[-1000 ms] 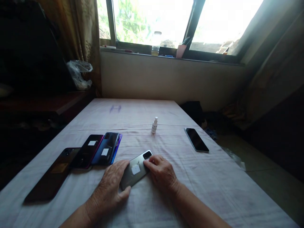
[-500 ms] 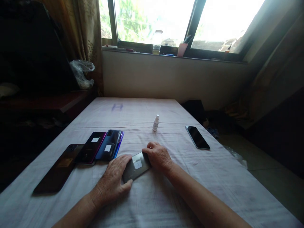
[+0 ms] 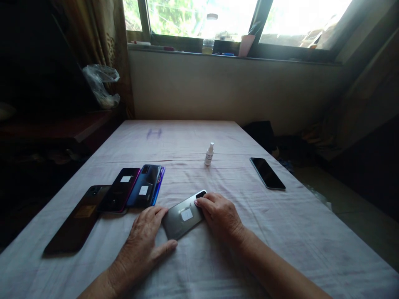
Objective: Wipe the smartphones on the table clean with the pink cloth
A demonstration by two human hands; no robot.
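- Left hand (image 3: 145, 234): spread wide at the left end of the gray phone (image 3: 175, 223), fingers at its far edge, thumb at its near corner.
- Right hand (image 3: 222, 214): fingers bunched narrow, thumb on the phone's right end beside the camera block (image 3: 200, 194); we cannot tell whether it grips.
- Gray phone: between our hands, back up, slanted, white label (image 3: 187, 214) on it.
- Left of it we see overlapping phones: a blue phone (image 3: 141, 178), a magenta-edged phone (image 3: 120, 194), a brown-black phone (image 3: 75, 226).
- Beyond our hands: white bottle (image 3: 209, 154), upright on the cloth (image 3: 296, 232).
- Farther right: black-screened phone (image 3: 268, 173), screen up, well apart.
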